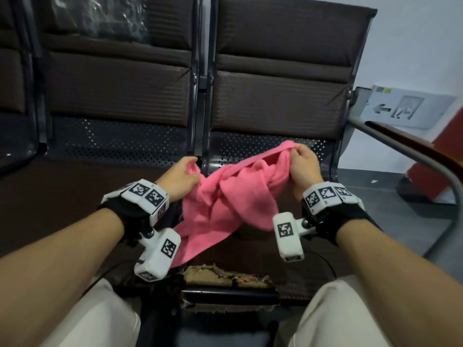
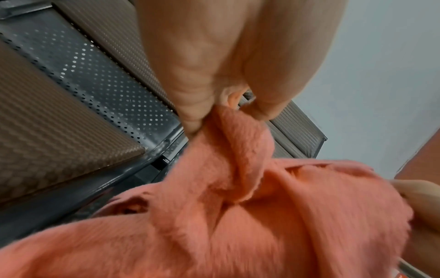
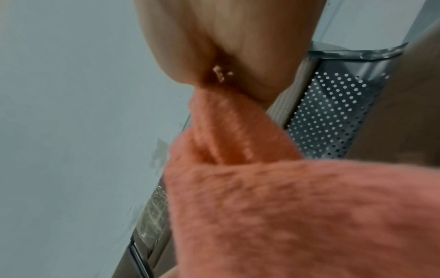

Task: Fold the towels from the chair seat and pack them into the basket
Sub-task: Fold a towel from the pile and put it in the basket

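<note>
- Right now I have both hands on one crumpled pink terry-cloth towel (image 1: 225, 196), held up over the dark brown padded chair seat (image 1: 288, 271), roughly in the middle of the head view.
- My left hand (image 1: 179, 177) sits at the towel's 9 o'clock end, fingers (image 2: 190, 105) and thumb curled and pinching a gathered fold; the left wrist view shows cloth bunched between them.
- My right hand (image 1: 302, 167) is at about 2 o'clock, slightly farther from me, fingers closed round a rolled hem edge. The right wrist view is blurred, but cloth plainly emerges from the fist.
- The relation that matters: the towel's long axis runs from 8 o'clock to 2 o'clock between my hands, slack and twisted, with a loose tail drooping toward 7 o'clock near my left wrist.
- I judge the next move needs the hands drawn apart along that axis to flatten the cloth before folding; neither hand is clearly nearer a true corner.
- The cloth looks soft, fluffy and limp; the seat back (image 1: 275, 96) is ribbed padding above perforated grey metal.
- No basket is visible to me.
</note>
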`<act>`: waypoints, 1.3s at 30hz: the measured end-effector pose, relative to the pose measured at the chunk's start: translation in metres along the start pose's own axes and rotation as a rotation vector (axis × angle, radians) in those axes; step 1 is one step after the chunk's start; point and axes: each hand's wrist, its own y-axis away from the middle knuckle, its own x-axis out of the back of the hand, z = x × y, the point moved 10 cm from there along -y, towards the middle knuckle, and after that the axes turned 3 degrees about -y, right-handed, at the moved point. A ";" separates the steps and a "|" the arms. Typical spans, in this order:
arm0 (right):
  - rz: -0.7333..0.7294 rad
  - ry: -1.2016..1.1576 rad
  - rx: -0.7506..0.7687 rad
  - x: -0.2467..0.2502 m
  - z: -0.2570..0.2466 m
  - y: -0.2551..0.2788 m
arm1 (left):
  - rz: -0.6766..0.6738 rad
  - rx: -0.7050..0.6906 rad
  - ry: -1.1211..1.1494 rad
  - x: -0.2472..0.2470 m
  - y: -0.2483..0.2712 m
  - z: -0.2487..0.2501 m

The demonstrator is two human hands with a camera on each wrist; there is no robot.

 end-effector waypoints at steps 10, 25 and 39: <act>-0.458 0.655 -0.172 -0.007 0.069 0.026 | -0.183 0.024 -0.086 -0.035 0.008 -0.002; -0.754 0.300 0.121 -0.055 -0.004 0.072 | -0.393 -0.271 0.029 -0.090 0.033 0.058; -0.613 1.171 0.127 -0.001 0.028 0.043 | 0.375 -0.241 0.231 0.044 0.005 0.053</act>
